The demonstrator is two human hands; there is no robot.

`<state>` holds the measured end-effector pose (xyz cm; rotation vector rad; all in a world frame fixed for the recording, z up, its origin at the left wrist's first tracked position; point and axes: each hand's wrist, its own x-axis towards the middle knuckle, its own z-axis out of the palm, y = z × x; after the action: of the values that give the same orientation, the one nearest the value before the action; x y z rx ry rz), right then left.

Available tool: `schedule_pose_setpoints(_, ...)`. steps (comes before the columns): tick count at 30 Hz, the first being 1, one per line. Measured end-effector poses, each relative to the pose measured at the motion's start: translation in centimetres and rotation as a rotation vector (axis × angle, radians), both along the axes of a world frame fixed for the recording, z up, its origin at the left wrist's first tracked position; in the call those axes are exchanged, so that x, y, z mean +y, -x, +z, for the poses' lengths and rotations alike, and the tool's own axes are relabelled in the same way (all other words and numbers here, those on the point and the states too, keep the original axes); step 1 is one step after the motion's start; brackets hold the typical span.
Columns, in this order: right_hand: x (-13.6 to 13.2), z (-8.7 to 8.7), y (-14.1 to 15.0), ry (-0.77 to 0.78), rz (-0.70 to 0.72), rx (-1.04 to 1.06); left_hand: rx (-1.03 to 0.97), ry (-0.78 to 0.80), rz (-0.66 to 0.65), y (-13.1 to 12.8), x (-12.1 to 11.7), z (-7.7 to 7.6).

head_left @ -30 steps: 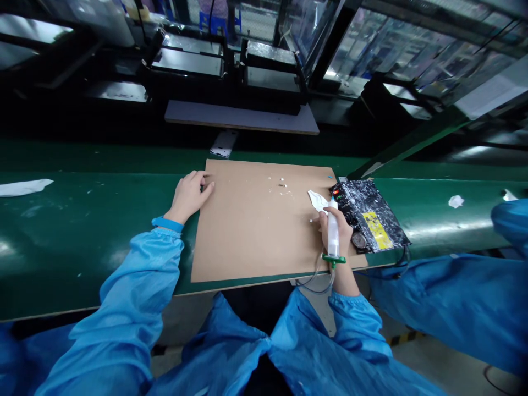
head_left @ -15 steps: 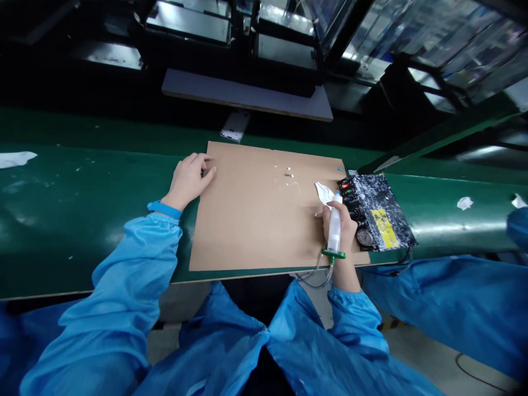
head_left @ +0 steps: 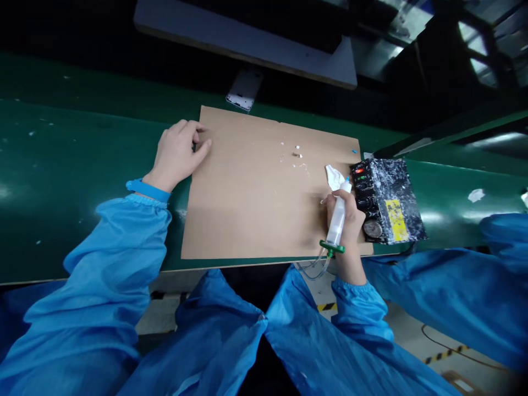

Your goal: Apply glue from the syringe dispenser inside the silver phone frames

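A brown cardboard sheet (head_left: 239, 203) lies on the green bench. At its left edge rests my left hand (head_left: 177, 151), fingers loosely bent and apart, with nothing in it; a blue band circles that wrist. My right hand (head_left: 348, 217) is wrapped round a dispensing syringe (head_left: 337, 220) of whitish content, over the sheet's right side. The syringe's blue tip points away from me, and clear tubing (head_left: 319, 269) runs from its green cap at the near end. A crumpled white wipe (head_left: 334, 177) lies just beyond the right hand. Small white bits (head_left: 297, 155) dot the cardboard.
A black, white-smeared controller box (head_left: 390, 201) with a dial and lit red display stands right of the sheet. Behind the cardboard lies a white phone-like panel (head_left: 244, 91), below a raised pale board (head_left: 247, 41). Another person's blue sleeve (head_left: 445, 286) is at the right.
The camera view has tilted down and come closer. My right hand still holds the syringe, which now leans slightly more to the right. My left hand stays at the cardboard's left edge.
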<state>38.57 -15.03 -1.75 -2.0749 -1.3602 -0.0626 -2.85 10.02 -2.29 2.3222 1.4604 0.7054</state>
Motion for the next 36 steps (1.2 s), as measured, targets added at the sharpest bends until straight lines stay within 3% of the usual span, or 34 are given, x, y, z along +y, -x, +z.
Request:
schedule_pose_setpoints(11, 0.04, 0.0, 0.2, -0.015, -0.002, -0.052, -0.019, 0.023, -0.002, 0.04, -0.03, 0.17)
schedule_pose_setpoints(20, 0.12, -0.16, 0.44, -0.07, -0.103, -0.062, -0.018, 0.017, -0.003, -0.07, -0.05, 0.17)
schedule_pose_setpoints(31, 0.09, -0.23, 0.5, -0.211, -0.134, 0.043, -0.016, 0.009, 0.004, -0.08, -0.02, -0.07)
schedule_pose_setpoints(36, 0.08, -0.19, 0.34, -0.191, -0.155, 0.045, -0.021, 0.004, -0.006, -0.04, -0.01, -0.06)
